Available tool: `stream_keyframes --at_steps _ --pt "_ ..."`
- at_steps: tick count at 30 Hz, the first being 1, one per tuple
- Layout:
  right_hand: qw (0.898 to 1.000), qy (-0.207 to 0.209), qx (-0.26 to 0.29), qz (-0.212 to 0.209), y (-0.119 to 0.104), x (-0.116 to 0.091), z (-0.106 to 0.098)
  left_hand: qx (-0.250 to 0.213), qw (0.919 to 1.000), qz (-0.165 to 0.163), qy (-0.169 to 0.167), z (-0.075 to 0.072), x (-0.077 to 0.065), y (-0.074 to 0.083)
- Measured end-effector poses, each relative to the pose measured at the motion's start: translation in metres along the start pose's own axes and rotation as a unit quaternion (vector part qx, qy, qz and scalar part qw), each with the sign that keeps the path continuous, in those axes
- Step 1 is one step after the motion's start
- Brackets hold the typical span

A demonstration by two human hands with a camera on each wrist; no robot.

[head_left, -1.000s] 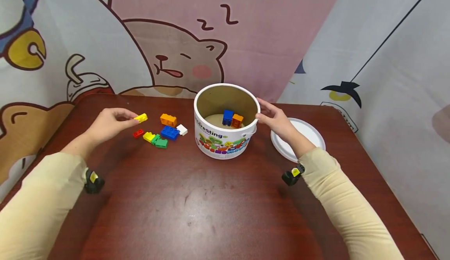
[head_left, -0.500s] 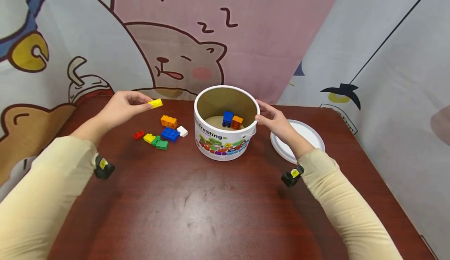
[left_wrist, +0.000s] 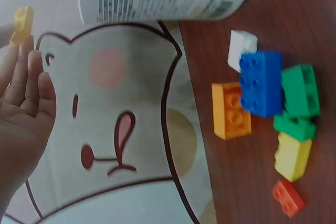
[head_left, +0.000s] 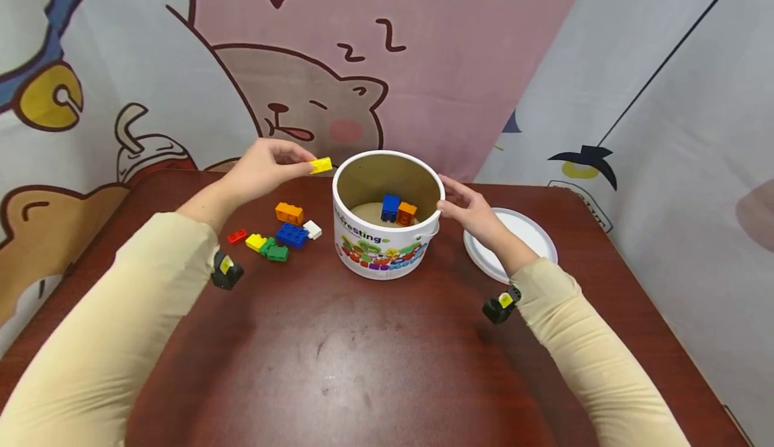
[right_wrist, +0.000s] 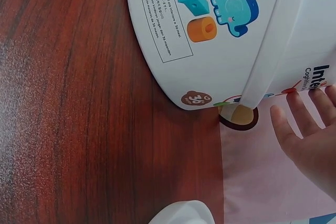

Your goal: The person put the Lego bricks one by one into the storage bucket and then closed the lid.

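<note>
My left hand [head_left: 266, 168] pinches a small yellow toy brick [head_left: 320, 165] between thumb and fingertips. It holds the brick up just left of the rim of a white bucket [head_left: 377, 265]. In the left wrist view the same brick [left_wrist: 22, 24] shows at the fingertips. My right hand [head_left: 474, 217] touches the bucket's right side at the rim, its fingers [right_wrist: 302, 111] fairly straight and spread against the wall. Inside the bucket, on its floor, a blue brick [head_left: 390, 208] and an orange brick [head_left: 406, 214] lie side by side.
Left of the bucket lie an orange brick [head_left: 289, 214], a blue one [head_left: 292, 234], a white one [head_left: 312, 229], green bricks [head_left: 277, 253], a yellow brick [head_left: 255, 241] and a red brick [head_left: 237, 236]. A round white lid [head_left: 526, 232] lies on the table [head_left: 338, 353] beneath my right forearm.
My left hand has lifted the yellow brick and carried it rightward from over the loose bricks to beside the bucket's rim. The right hand and the bucket have stayed in place.
</note>
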State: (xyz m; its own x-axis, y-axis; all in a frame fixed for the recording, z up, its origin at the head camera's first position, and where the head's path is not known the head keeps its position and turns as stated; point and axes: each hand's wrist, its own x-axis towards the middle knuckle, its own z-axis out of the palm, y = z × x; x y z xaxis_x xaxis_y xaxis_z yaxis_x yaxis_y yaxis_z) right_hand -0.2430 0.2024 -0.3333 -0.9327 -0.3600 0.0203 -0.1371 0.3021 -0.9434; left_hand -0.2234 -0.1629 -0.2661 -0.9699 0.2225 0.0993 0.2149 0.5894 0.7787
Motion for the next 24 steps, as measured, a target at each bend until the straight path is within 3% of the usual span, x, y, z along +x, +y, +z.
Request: stream_keyframes --at_steps 16,24 --pt "1.000 -0.002 0.003 -0.005 -0.001 0.000 0.001 -0.024 0.9970 0.054 -0.049 0.048 0.028 0.035" --pt "1.000 -0.001 0.002 -0.004 -0.002 -0.002 0.000 -0.030 0.9953 0.068 -0.063 0.054 0.033 0.040"
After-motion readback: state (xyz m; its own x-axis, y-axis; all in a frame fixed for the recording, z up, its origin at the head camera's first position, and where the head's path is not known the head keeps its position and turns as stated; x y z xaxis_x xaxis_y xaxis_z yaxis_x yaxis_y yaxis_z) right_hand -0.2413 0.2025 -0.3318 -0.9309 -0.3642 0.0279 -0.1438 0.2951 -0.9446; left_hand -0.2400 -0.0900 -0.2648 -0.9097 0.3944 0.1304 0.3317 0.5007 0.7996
